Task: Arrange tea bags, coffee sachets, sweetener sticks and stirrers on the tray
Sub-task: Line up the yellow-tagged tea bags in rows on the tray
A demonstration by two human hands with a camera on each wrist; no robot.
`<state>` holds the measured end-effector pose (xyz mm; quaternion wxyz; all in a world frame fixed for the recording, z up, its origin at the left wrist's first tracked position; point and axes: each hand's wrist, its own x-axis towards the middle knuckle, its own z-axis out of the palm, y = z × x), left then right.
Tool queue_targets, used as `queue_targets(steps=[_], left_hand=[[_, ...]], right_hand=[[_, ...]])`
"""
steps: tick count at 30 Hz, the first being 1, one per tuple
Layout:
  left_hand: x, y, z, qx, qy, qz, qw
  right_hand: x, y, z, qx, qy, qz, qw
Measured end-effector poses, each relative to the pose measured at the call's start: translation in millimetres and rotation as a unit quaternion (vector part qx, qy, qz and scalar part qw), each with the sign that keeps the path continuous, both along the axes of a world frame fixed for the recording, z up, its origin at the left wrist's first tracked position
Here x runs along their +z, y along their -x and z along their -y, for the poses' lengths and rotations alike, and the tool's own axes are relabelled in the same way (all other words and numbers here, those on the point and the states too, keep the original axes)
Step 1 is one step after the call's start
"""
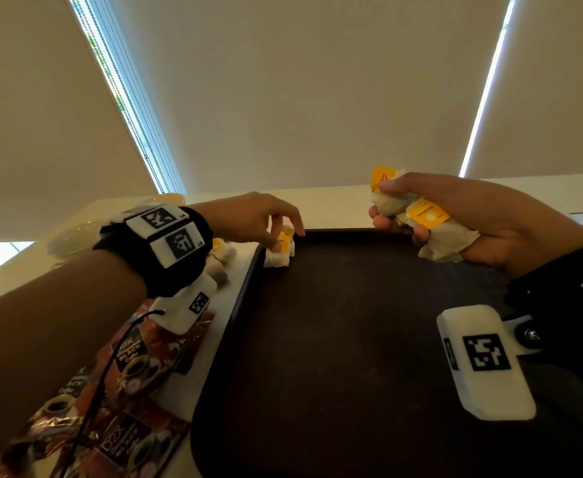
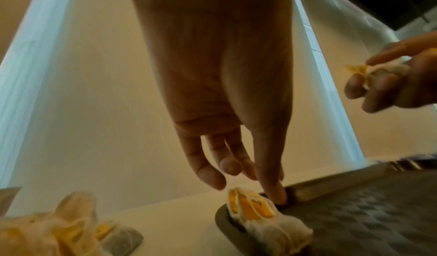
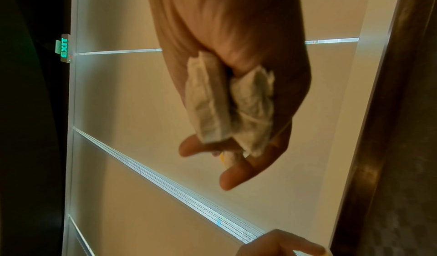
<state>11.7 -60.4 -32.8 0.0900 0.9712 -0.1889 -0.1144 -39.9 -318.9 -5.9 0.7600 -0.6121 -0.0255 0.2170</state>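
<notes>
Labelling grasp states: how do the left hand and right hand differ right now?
Left hand reaches down with extended fingers to the tea bag at the tray's far left corner; right hand is raised above the tray.
Left hand's fingertips are at a single bag lying against the rim; right hand clutches a bunch of tea bags in curled fingers.
Shared: both deal with yellow-tagged tea bags, and both wear wrist rigs.

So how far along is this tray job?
Barely begun. Done: one tea bag sits in the tray's far left corner, the left hand at it. In hand: the right hand grips a bunch of tea bags above the tray. Left: more tea bags and coffee sachets on the counter; no sweeteners or stirrers visible.
</notes>
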Motion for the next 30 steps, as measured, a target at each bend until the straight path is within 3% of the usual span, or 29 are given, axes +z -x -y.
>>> queue_targets(steps=[5,13,17,22,25,30], left_hand=[[-9,0,4,-0.024,-0.082,-0.015,0.996],[-8,-2,3,-0.013,-0.095,0.004,0.995],[17,8,6,0.017,0.021,0.124,0.992],[55,43,17,0.030,0.209,0.223,0.952],[60,66,32,0.018,0.279,0.231,0.932],[43,72,49,0.015,0.286,0.170,0.943]], right_hand=[[-1,0,-1,-0.001,0.000,-0.003,1.000],[-1,-1,-1,0.001,0.005,0.003,1.000],[-1,-1,-1,0.001,0.007,-0.003,1.000],[-1,2,-2,0.026,0.039,0.002,0.999],[0,4,-2,0.038,0.055,0.016,0.998],[0,5,-6,0.070,0.075,0.040,0.994]])
